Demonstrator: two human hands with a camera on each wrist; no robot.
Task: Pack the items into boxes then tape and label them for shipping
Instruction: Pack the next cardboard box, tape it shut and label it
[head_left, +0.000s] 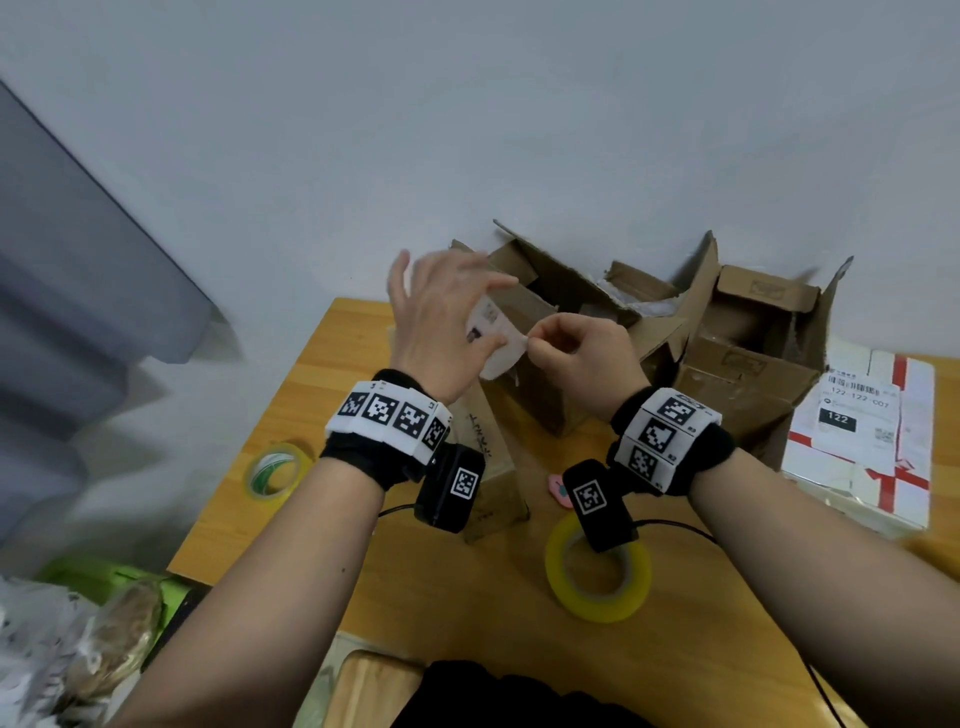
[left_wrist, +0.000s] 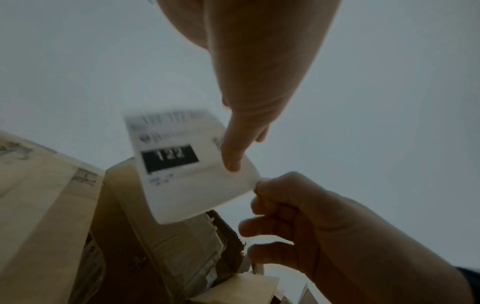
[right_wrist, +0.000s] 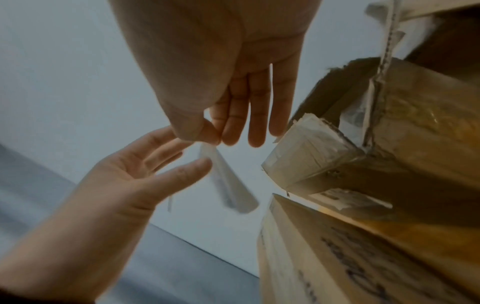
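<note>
Tape rolls (head_left: 597, 571) are lying nearest on the desk (head_left: 675, 649). Above them, a label (left_wrist: 192, 168) is being pinched by its corner in the right hand (head_left: 582, 353); the left hand (head_left: 441, 322), fingers spread, is steadying it. Light, limp, likely sticky: edges are being favoured.

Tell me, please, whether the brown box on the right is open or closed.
Open: the brown box has its top flaps standing up and its dark inside shows.

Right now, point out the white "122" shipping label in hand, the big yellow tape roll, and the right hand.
white "122" shipping label (left_wrist: 170, 158), left wrist view, black number block
big yellow tape roll (head_left: 597, 605), head view, front wall
right hand (head_left: 582, 351), head view, knuckles
</note>
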